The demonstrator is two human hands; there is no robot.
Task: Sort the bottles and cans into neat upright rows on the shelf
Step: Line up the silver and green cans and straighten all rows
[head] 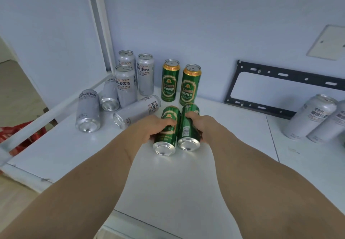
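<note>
Left hand (149, 126): wrapped around left green can (167, 128), lying on shelf (168, 182)
Right hand (203, 124): wrapped around right green can (188, 132), lying just beside it
Behind: two upright green cans (170, 80)

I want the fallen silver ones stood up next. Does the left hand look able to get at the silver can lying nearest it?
Probably yes, once free. The left hand grips a green can now; the lying silver can sits just beside it, uncovered.

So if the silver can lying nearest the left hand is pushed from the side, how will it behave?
The silver can lies on its side on the smooth white shelf, so it probably rolls. It would likely bump the upright silver can close behind it.
</note>
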